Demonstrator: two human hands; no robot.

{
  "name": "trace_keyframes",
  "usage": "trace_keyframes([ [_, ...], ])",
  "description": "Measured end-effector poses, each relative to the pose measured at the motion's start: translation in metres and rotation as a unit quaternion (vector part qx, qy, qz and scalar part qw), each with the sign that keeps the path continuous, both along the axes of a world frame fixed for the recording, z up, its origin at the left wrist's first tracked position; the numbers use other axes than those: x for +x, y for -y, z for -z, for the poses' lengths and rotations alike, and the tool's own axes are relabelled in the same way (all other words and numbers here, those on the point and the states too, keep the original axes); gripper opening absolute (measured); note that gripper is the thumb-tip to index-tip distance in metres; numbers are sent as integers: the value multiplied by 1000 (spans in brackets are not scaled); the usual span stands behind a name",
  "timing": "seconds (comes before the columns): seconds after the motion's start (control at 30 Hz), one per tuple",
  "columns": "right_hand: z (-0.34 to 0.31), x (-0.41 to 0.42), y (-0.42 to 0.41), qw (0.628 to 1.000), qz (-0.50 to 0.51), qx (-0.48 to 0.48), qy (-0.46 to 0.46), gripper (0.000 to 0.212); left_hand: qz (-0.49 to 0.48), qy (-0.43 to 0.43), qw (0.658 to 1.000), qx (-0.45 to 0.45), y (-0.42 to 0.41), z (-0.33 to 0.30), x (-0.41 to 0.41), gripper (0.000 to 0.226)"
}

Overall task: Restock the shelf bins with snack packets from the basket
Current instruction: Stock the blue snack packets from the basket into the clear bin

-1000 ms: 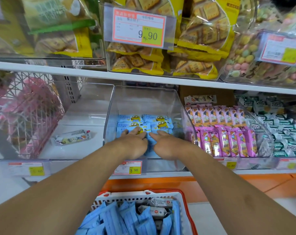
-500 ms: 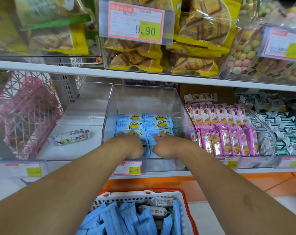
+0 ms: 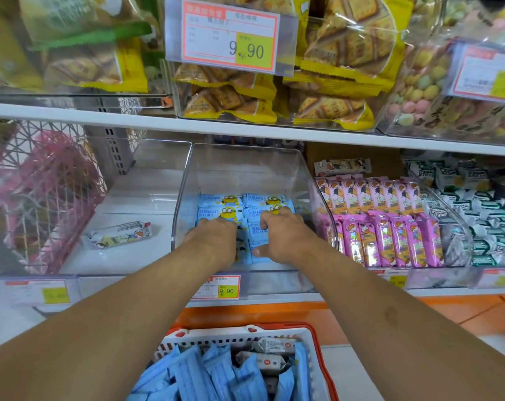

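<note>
While reaching into the clear bin point(image 3: 187, 198), left hand point(image 3: 215, 241) and right hand point(image 3: 280, 238) palm-down, fingers curled onto blue packets point(image 3: 220, 211).

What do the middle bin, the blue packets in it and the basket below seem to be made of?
Middle bin: clear hard plastic, glossy; the shelf shows through its walls. Blue packets: thin printed plastic film, probably; slight sheen, crimped ends. Basket: moulded plastic, white slotted wall with a red rim, matte.
</note>
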State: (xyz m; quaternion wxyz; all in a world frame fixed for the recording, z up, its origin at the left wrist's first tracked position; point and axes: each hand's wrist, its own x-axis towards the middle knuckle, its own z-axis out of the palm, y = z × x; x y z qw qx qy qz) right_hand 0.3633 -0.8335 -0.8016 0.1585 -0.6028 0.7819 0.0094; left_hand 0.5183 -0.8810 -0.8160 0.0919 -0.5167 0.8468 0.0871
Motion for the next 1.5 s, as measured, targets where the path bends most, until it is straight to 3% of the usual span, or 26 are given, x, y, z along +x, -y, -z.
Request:
trace_keyframes([
  [0.23, 0, 2, -2, 1000, 17, 5, -11, 86, 48, -11, 999, -14, 1, -2, 1, 58],
  [0.47, 2, 9, -5, 998, 12, 28, -56, 64, 40, -24, 999, 0, 1, -2, 5, 54],
  [0.63, 4, 9, -4, 992, -37, 6, -121, 68, 43, -30, 999, -6, 1, 2, 6, 55],
  [0.83, 13, -5, 7, 997, -6, 77, 11, 91, 32, -35, 999, 2, 1, 3, 6, 54],
  [1.03, 16, -4, 14, 997, -4, 75, 3, 79, 36, -27, 999, 6, 0, 2, 7, 58],
  [1.23, 12, -8, 13, 997, -12, 76, 2, 95, 30, -27, 999, 6, 0, 1, 6, 57],
  [1.5, 11, -8, 11, 997, -23, 69, -8, 93, 40, -30, 999, 18, 0, -1, 7, 59],
])
